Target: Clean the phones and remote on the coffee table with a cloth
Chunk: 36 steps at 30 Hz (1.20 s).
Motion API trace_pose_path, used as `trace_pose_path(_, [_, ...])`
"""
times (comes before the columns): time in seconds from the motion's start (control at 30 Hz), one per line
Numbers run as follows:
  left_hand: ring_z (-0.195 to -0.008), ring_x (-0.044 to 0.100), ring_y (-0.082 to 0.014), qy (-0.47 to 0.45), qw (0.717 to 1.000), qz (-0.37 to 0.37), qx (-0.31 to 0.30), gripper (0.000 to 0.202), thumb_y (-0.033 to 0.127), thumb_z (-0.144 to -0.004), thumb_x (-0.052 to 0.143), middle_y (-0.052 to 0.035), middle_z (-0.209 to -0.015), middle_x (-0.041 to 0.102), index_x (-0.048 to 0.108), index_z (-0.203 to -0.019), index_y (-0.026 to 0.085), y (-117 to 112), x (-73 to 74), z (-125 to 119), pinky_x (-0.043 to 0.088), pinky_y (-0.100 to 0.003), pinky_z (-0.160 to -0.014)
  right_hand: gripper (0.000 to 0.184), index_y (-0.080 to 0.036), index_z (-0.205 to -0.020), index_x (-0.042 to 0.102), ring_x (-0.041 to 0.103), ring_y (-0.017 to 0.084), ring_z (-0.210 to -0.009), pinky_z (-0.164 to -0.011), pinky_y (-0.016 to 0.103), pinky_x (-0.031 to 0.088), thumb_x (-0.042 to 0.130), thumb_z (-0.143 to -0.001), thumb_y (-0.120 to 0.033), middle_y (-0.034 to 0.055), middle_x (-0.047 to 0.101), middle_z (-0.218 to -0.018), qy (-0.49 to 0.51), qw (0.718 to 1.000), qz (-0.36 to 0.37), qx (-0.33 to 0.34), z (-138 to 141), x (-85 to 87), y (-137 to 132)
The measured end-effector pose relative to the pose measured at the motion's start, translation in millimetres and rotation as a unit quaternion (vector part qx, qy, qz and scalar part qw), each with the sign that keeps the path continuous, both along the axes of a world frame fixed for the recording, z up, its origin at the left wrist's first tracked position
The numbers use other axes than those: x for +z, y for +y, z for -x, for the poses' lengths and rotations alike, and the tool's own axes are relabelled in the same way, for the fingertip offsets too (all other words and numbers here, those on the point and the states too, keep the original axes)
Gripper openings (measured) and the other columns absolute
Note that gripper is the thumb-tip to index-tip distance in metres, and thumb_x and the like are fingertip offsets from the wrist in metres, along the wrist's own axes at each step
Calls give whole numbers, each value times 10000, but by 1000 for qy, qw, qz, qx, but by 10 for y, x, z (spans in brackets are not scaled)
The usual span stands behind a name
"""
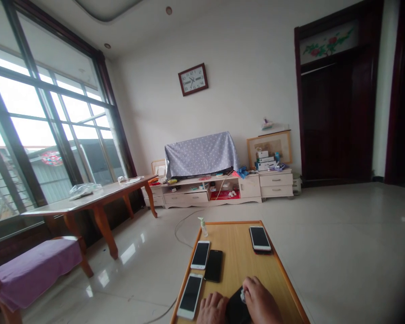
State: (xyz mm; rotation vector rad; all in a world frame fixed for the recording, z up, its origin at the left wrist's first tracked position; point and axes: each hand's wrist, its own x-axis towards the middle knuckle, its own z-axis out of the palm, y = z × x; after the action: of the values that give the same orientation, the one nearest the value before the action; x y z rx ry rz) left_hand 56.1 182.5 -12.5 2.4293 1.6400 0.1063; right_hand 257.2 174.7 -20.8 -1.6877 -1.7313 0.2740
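At the bottom edge, my left hand (212,308) rests with curled fingers on the left side of a black phone (235,309) lying on the low wooden table (236,256). My right hand (261,302) is closed on a small pale wad, perhaps a wipe (243,295), pressed on that phone. Near my left hand lie two white-framed phones (191,294) (200,254) and a black phone (213,265). Another white-framed phone (259,238) lies on the far right of the table.
A small spray bottle (203,227) stands at the table's far left corner. A long wooden table (97,198) and purple bench (33,267) stand left by the window. A white cabinet (222,186) with a covered screen lines the far wall. A cable runs over the floor.
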Motion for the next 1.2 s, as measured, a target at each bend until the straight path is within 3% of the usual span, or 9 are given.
trace_pose_path(0.17, [-1158, 544, -311, -10, 999, -31, -1, 497, 545, -838, 570, -71, -1232, 623, 608, -1278, 317, -33, -46, 54, 416, -463, -1027, 299, -201, -827, 656, 641, 203, -887, -786, 279, 443, 417, -895, -35, 78, 664, -949, -51, 998, 3, 25, 163, 66, -89])
trace_pose_path(0.27, [-1126, 555, -306, -53, 996, -64, -14, 588, 589, -758, 641, -79, -1176, 621, 614, -1265, 292, -150, 21, 29, 421, -434, -1007, 289, -191, -890, 704, 635, 219, -978, -877, 291, 456, 444, -889, -65, 92, 683, -1039, -56, 995, 22, 75, 338, 142, -276])
trace_pose_path(0.33, [-1098, 560, -283, -73, 993, -96, -8, 470, 562, -824, 580, -74, -1129, 624, 641, -1197, 282, -230, 102, -7, 404, -426, -1016, 309, -190, -960, 726, 628, 219, -994, -889, 293, 461, 437, -912, -92, 86, 690, -1061, -74, 990, 49, 108, 401, 212, -374])
trace_pose_path(0.5, [-1115, 550, -286, -49, 993, -98, -32, 527, 484, -776, 649, -85, -1175, 618, 624, -1242, 240, -241, 216, -83, 395, -410, -1016, 364, -221, -1083, 738, 578, 227, -1116, -985, 319, 411, 389, -990, -171, 80, 695, -1146, -85, 989, 102, 68, 130, 332, -272])
trace_pose_path(0.63, [-1143, 539, -292, -49, 992, -107, -39, 545, 467, -768, 662, -89, -1181, 617, 619, -1256, 227, -209, 194, -71, 386, -411, -1028, 437, -199, -1338, 637, 454, 287, -1331, -1099, 417, 320, 375, -988, -186, 123, 603, -1400, -103, 986, 129, 19, -23, 319, -240])
trace_pose_path(0.8, [-1102, 556, -280, -58, 991, -111, -44, 495, 498, -822, 614, -83, -1152, 621, 626, -1244, 239, -195, 175, -54, 400, -404, -997, 505, -256, -1499, 488, 213, 314, -1520, -1220, 536, 64, 379, -1013, -335, 50, 456, -1576, -133, 977, 119, 118, 154, 266, -443])
trace_pose_path(0.9, [-1109, 553, -282, -56, 991, -110, -44, 523, 489, -802, 632, -85, -1151, 618, 616, -1257, 231, -185, 169, -58, 398, -408, -1009, 502, -269, -1496, 490, 96, 325, -1553, -1197, 622, -76, 328, -1026, -341, 37, 465, -1570, -154, 976, 128, 88, 69, 297, -410])
trace_pose_path(1.03, [-1115, 548, -287, -56, 992, -109, -43, 543, 469, -781, 653, -86, -1150, 615, 609, -1264, 227, -180, 163, -62, 399, -408, -1015, 526, -234, -1518, 460, 31, 341, -1559, -1174, 669, -100, 278, -1039, -353, 61, 401, -1609, -154, 974, 165, 9, -22, 316, -328])
trace_pose_path(1.2, [-1075, 559, -271, -62, 991, -105, -49, 464, 456, -832, 605, -79, -1134, 618, 618, -1246, 247, -168, 158, -57, 412, -399, -992, 539, -315, -1524, 441, 58, 309, -1561, -1200, 630, -84, 229, -1057, -478, -1, 402, -1610, -130, 975, 140, 118, 144, 274, -362])
